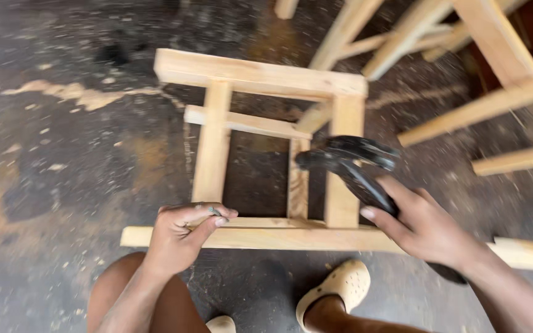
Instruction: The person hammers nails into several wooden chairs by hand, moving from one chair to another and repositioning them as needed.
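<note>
Left hand (183, 237) pinching a small nail on wooden frame (260, 154), right hand (424, 228) gripping black hammer (350, 163)

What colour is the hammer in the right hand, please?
The hammer is black, seen in the head view.

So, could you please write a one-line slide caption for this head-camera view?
Left hand steadies a pale wooden frame on a dusty floor while the right hand grips a black hammer.
</note>
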